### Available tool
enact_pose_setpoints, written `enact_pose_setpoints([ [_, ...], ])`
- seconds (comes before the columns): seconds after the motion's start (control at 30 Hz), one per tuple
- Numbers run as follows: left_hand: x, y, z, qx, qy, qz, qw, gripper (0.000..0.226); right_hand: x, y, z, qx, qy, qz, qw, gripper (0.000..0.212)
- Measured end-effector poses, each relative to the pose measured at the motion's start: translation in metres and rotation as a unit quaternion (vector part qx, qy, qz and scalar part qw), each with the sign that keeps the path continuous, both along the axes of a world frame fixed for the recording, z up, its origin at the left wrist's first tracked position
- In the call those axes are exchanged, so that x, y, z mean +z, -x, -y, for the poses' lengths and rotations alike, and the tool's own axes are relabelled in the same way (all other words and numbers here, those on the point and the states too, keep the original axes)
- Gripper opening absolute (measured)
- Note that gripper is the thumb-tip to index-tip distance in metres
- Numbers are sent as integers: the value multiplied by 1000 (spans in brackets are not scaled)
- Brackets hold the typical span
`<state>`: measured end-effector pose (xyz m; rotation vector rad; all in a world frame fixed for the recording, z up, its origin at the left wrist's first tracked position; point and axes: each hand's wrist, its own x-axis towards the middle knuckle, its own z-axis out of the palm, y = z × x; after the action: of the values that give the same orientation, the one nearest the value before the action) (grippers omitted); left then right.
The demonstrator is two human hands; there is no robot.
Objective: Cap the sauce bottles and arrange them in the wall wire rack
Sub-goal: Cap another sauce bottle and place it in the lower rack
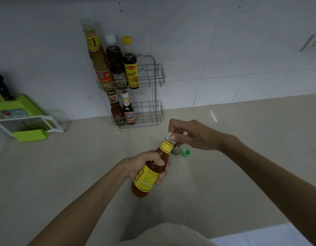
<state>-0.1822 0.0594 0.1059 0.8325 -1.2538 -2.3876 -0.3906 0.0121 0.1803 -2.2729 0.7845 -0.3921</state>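
Two hands worked the capping step: left hand (146, 166) gripped the red sauce bottle (149, 174), right hand (187, 134) pinched a white cap (169, 135) onto its neck; next, twisting tight, then racking at twelve o'clock in the wire rack (150, 96).

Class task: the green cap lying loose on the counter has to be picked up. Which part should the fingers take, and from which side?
Pinch the green cap across its round side wall, coming straight down from above. It lies flat on the counter, so only its wall offers a grip. Approach from its right: the small bottle stands close on its left.
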Motion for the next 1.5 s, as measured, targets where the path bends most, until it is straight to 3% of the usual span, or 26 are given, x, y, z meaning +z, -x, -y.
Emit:
enact_pose_setpoints([
  [0.07, 5, 6, 3, 61, 91, 106, 988, 17, -15, -3, -6, -74, 179, -84, 977, 32],
  [0.1, 8, 11, 3, 102, 165, 196, 961, 16, -23, -4, -8, -128, 247, -122, 953, 30],
  [0.13, 8, 16, 3, 150, 252, 302, 907, 20, -29, -5, -9, -170, 286, -168, 928, 23],
  [0.2, 5, 23, 3, 189, 415, 500, 736, 27, -37, -11, -12, -184, 283, -295, 894, 13],
  [0.23, 3, 24, 3, 190, 443, 521, 704, 27, -41, -11, -12, -176, 256, -327, 893, 18],
  [0.27, 3, 20, 4, 175, 426, 491, 739, 24, -37, -11, -13, -160, 232, -311, 908, 22],
  [0.33, 11, 9, 7, 126, 286, 300, 901, 11, -31, -10, -18, -150, 241, -170, 944, 13],
  [0.37, 14, 5, 6, 88, 220, 203, 950, 7, -30, -11, -22, -165, 277, -108, 941, 22],
  [0.4, 17, 3, 4, 66, 192, 143, 969, 5, -29, -10, -24, -174, 319, -66, 929, 31],
  [0.47, 15, 10, 0, 83, 214, 157, 961, 6, -26, -12, -22, -213, 321, -78, 919, 26],
  [0.5, 14, 17, -1, 128, 250, 227, 933, 9, -27, -15, -19, -227, 305, -158, 911, 15],
  [0.53, 11, 23, 0, 177, 292, 317, 885, 14, -28, -21, -15, -238, 253, -220, 911, 6],
  [0.6, 9, 32, -1, 249, 348, 461, 777, 27, -33, -31, -5, -295, 119, -215, 923, 22],
  [0.63, 9, 34, -1, 276, 352, 482, 753, 32, -30, -35, 3, -301, 60, -191, 932, 20],
  [0.67, 10, 33, 1, 301, 338, 473, 756, 33, -23, -40, 6, -297, -1, -136, 945, 26],
  [0.73, 14, 24, 8, 317, 292, 413, 802, 33, -15, -45, 17, -291, -40, -2, 956, 38],
  [0.83, 20, -1, 17, 237, 247, 273, 899, 61, 9, -53, 33, -246, 10, 19, 969, 31],
  [0.9, 16, -18, 18, 180, 224, 245, 926, 80, 22, -53, 46, -227, 18, 37, 973, 27],
  [1.0, 1, -28, 20, 199, 237, 249, 918, 70, 28, -56, 58, -230, -16, 86, 969, 29],
  [1.17, -25, -23, 37, 309, 262, 286, 868, 57, -8, -65, 45, -254, -95, 133, 953, 38],
  [1.27, -37, -28, 58, 301, 263, 292, 869, 59, -38, -67, 46, -257, -183, 158, 935, 49],
  [1.37, -48, -46, 92, 281, 258, 329, 864, 84, -57, -77, 68, -326, -118, 181, 920, 46],
  [1.5, -54, -78, 133, 369, 251, 393, 804, 89, -79, -105, 108, -366, -35, 223, 903, 40],
])
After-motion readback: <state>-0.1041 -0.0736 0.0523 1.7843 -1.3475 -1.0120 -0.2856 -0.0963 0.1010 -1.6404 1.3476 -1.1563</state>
